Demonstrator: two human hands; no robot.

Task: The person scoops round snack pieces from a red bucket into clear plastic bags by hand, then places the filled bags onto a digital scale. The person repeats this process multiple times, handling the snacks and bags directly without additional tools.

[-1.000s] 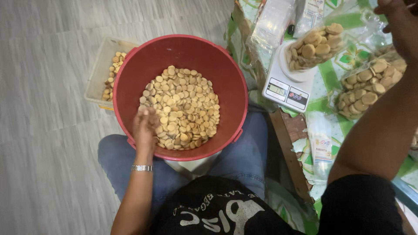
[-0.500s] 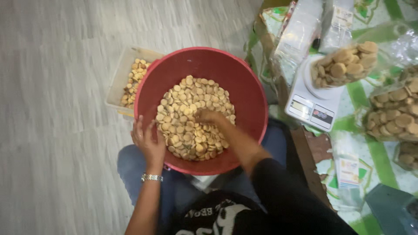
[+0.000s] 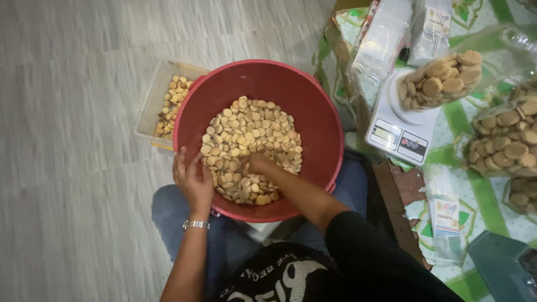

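A big red bucket (image 3: 302, 100) rests on my lap, holding several small round tan biscuits (image 3: 246, 134). My left hand (image 3: 192, 180) grips the bucket's near left rim, fingers curled over the edge. Reaching down inside the bucket, my right hand (image 3: 256, 165) is closed among the biscuits in the near part of the pile; the biscuits partly hide its fingers.
A clear tray of biscuits (image 3: 168, 103) lies on the floor left of the bucket. On the table to the right, a white scale (image 3: 394, 134) carries a clear bag of biscuits (image 3: 442, 81). More filled bags (image 3: 503, 148) and empty packets (image 3: 380, 42) lie around it.
My right hand came from the table at far right down into the bucket and has dug into the near biscuits. The left hand stays on the rim.
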